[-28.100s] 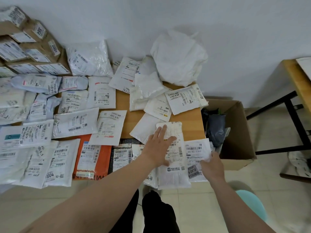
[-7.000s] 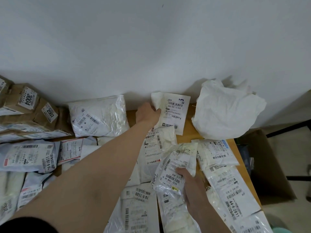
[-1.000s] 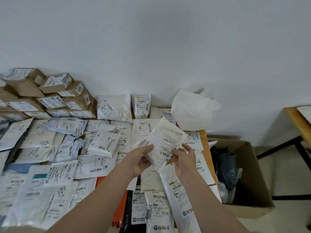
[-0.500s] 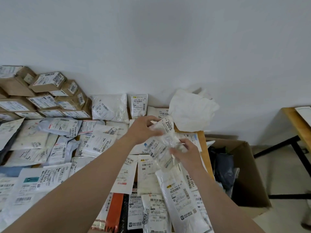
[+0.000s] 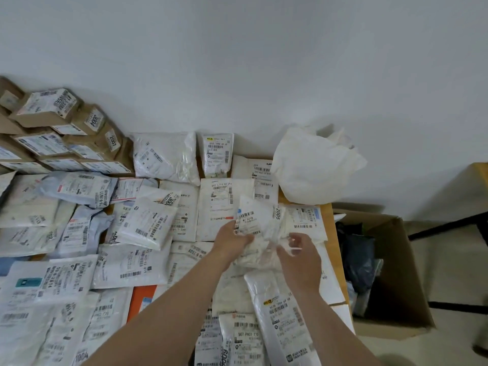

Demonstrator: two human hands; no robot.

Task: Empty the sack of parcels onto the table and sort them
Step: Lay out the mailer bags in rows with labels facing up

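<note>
Head view: left hand [image 5: 232, 239] grips the parcel [image 5: 253, 217], seemingly soft and light, by its near edge; for the right hand [image 5: 301, 252] I cannot tell.

Open cardboard box [image 5: 404, 270] on floor [image 5: 449, 268]

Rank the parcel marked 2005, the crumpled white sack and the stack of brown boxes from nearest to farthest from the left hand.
1. Parcel: gripped by the left hand itself.
2. White sack: at the back right.
3. Brown boxes: stacked in the far back left corner.
</note>
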